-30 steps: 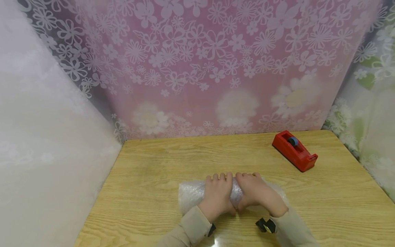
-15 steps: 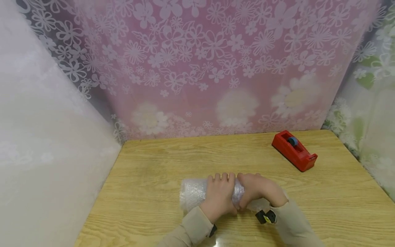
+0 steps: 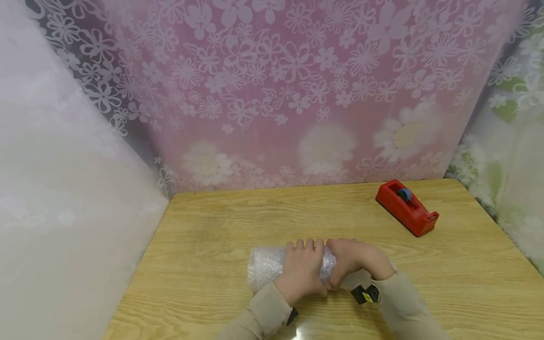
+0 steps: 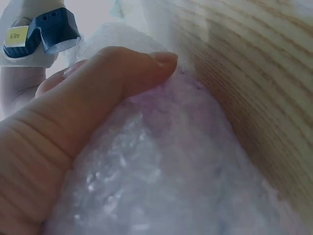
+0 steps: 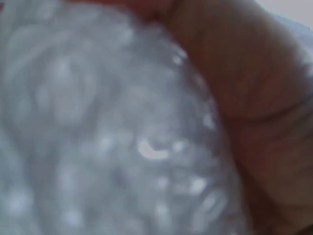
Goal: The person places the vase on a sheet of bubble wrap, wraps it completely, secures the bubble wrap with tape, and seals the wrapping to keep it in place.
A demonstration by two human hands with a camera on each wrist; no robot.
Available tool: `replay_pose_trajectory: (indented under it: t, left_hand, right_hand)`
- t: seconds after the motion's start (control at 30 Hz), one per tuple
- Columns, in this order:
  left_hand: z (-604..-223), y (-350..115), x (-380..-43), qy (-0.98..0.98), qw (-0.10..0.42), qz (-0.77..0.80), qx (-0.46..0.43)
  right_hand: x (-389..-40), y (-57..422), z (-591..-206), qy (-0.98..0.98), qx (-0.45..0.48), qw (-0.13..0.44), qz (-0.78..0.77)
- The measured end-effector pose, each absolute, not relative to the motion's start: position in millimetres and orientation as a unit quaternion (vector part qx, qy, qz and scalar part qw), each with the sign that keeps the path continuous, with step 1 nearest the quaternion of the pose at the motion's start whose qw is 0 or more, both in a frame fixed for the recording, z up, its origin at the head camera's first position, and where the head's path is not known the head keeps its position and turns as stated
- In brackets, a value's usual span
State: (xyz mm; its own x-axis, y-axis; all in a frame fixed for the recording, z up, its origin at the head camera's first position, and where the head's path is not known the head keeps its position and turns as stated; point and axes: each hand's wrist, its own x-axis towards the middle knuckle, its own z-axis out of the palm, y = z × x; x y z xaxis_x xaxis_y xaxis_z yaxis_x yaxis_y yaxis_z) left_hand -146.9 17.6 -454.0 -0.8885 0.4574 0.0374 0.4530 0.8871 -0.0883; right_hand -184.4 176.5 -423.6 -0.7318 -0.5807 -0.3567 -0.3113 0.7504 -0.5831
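A roll of bubble wrap [image 3: 267, 267], with a pale purple tint at its middle, lies crosswise near the front of the table. My left hand [image 3: 301, 271] grips it from above, fingers over the far side and thumb on the near side. Close beside it, my right hand [image 3: 354, 259] holds the roll's right part, wrist bent. In the left wrist view the left thumb [image 4: 112, 81] presses along the bubble wrap [image 4: 161, 161]. Blurred bubble wrap [image 5: 107, 127] fills much of the right wrist view, against the right palm [image 5: 254, 98]. Whatever lies inside the roll is hidden.
A red tape dispenser [image 3: 406, 208] with a blue-rimmed roll stands at the back right of the wooden table [image 3: 221, 217]. Floral curtains [image 3: 272, 104] hang behind the table and along both sides. A black wrist device [image 3: 365, 294] sits at the right cuff.
The right wrist has bent more and lifted slightly, while the loose wrap at the right has drawn in under it. The roll has shifted a little to the right. Both hands keep their hold.
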Motion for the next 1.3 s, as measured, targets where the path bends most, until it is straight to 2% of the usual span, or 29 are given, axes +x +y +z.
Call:
replay_pose_trajectory:
  t: [0.37,0.77,0.9,1.0,1.3]
  left_hand:
    - [-452,18,-143,-0.968,0.035,0.047,-0.246]
    - [-450,16,-146,-0.964,0.032,0.033,-0.261]
    - [-448,16,-148,-0.965,0.021,0.026,-0.258]
    - [-447,17,-149,-0.967,0.008,0.028,-0.253]
    - [-444,19,-152,-0.971,-0.012,0.027,-0.236]
  right_hand:
    - [-195,177,-425,0.858,-0.250,0.349,-0.283]
    - [-205,180,-433,0.852,-0.245,0.374,-0.273]
    - [-202,179,-430,0.859,-0.236,0.362,-0.275]
    - [-195,180,-427,0.879,-0.226,0.332,-0.258]
    - [-171,177,-414,0.941,-0.230,0.192,-0.160]
